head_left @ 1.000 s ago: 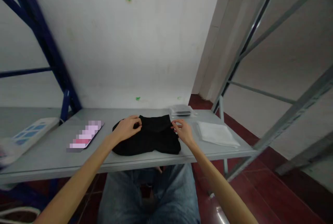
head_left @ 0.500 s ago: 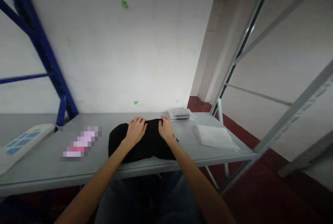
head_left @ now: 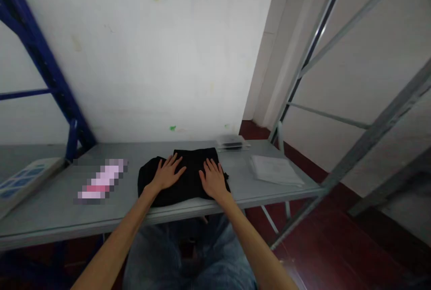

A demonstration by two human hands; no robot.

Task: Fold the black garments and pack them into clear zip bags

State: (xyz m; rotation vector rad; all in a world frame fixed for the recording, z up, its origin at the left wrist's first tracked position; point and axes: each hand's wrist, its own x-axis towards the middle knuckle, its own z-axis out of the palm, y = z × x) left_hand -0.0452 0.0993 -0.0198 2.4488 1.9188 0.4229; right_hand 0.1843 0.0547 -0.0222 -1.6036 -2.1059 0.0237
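A folded black cloth item, seemingly a garment (head_left: pixel 191 177), lies on the grey table near its front edge. My left hand (head_left: pixel 168 173) rests on its left part, palm down with the fingers spread. On its right part my right hand (head_left: pixel 213 178) lies flat, fingers stretched out and slightly apart. Neither hand grips the fabric. A small dark bit sticks out at the cloth's right edge, too small to make out.
On the grey table (head_left: pixel 124 213) a pixelated pink item (head_left: pixel 104 181) lies to the left, beyond it a white power strip-like object with blue patches (head_left: pixel 27 180). Clear plastic packets (head_left: pixel 232 142) sit behind, white plastic bags (head_left: pixel 274 169) to the right. Metal posts (head_left: pixel 305 63) flank the table.
Both hands have gone from curled at the cloth's far edge to lying flat on top, nearer me. The far edge of the cloth now shows as a straighter fold. The view has shifted slightly.
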